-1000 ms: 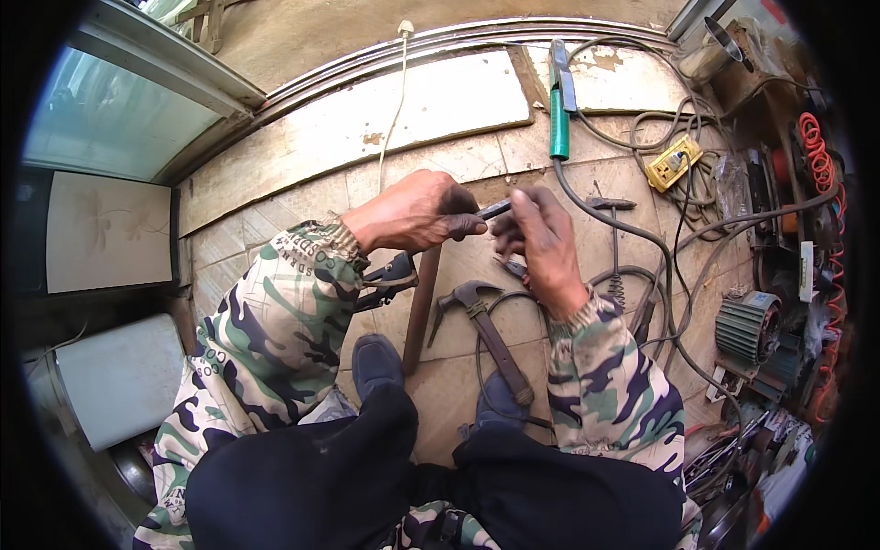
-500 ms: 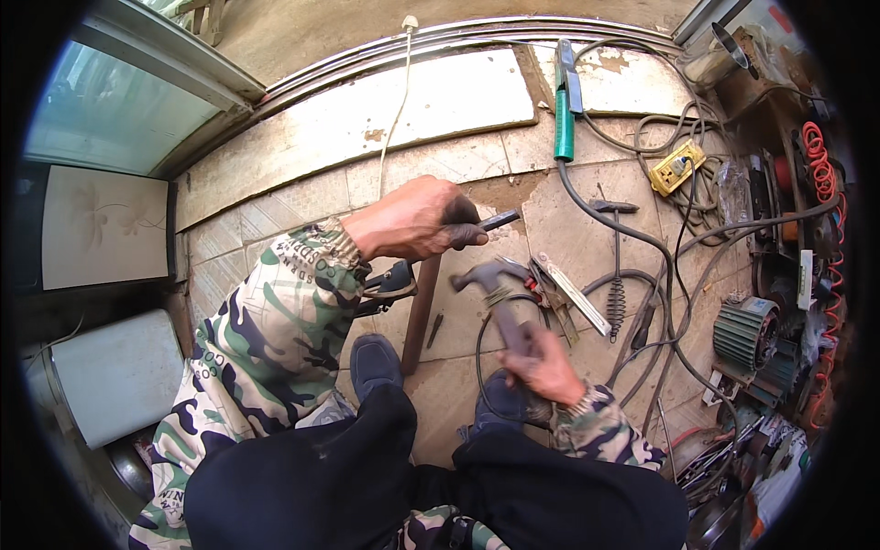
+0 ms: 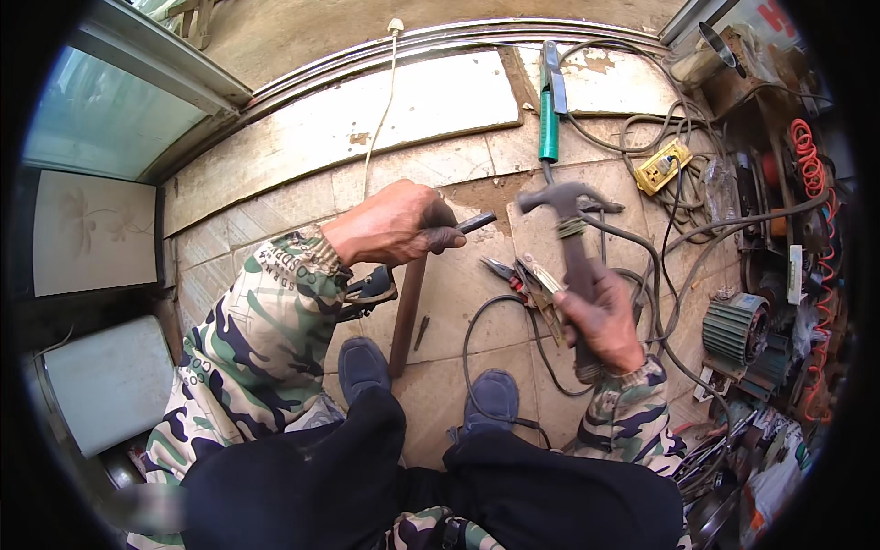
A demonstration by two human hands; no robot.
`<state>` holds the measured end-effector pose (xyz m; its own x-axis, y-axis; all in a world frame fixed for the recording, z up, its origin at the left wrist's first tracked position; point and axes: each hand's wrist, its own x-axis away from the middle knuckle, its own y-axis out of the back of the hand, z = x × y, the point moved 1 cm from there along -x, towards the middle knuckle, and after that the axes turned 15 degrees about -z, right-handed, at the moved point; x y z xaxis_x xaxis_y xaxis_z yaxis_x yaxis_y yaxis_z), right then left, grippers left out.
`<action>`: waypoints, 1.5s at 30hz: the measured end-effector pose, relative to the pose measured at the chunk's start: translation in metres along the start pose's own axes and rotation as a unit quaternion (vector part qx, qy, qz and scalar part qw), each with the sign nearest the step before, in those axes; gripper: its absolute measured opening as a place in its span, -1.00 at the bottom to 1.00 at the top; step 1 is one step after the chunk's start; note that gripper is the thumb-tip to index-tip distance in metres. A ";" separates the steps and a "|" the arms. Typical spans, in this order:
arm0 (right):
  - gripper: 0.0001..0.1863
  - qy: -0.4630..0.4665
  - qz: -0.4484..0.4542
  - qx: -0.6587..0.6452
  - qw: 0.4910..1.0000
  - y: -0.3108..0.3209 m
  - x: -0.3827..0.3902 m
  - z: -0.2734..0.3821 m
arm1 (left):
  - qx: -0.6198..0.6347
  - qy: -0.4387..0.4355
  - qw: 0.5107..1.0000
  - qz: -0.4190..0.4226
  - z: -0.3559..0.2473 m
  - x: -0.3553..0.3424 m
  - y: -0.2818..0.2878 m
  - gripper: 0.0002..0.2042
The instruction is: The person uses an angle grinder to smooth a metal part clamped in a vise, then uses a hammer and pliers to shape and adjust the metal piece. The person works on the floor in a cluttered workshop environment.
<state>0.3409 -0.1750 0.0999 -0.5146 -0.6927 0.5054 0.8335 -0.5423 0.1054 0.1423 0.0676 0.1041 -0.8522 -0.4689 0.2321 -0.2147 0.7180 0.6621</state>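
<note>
My left hand (image 3: 390, 225) is closed around a short dark metal rod (image 3: 477, 222). One end of it sticks out to the right past my thumb; the rest is hidden in my fingers. Just below that hand a rusty brown metal bar (image 3: 406, 321) slants down toward my left shoe; whether the rod touches it cannot be seen. My right hand (image 3: 600, 316) grips a claw hammer (image 3: 574, 252) by its dark handle, with a wrapping near the head. The hammer head is raised, to the right of the rod and apart from it.
Pliers (image 3: 504, 270) and other tools lie on the tiles between my hands. A green-handled electrode holder (image 3: 549, 124), a yellow socket box (image 3: 663, 167) and looping cables lie farther right. A finned motor (image 3: 735, 325) sits at the right. A white panel (image 3: 108, 380) stands left.
The hammer in my right hand has swung up and to the right, away from the floor tools. My left hand keeps its grip on the rod, almost in place; the view has shifted slightly.
</note>
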 end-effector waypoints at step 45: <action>-0.67 -0.055 0.081 0.259 0.961 -0.045 0.046 -0.167 | 0.009 0.195 0.890 -0.412 0.110 0.208 -0.105 -0.76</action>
<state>0.2461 -0.2617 -0.0252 -0.3685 -0.6781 0.6359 0.9042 -0.1025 0.4146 -0.0647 -0.0486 0.0049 -0.1726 -0.9804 -0.0952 -0.7002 0.0541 0.7119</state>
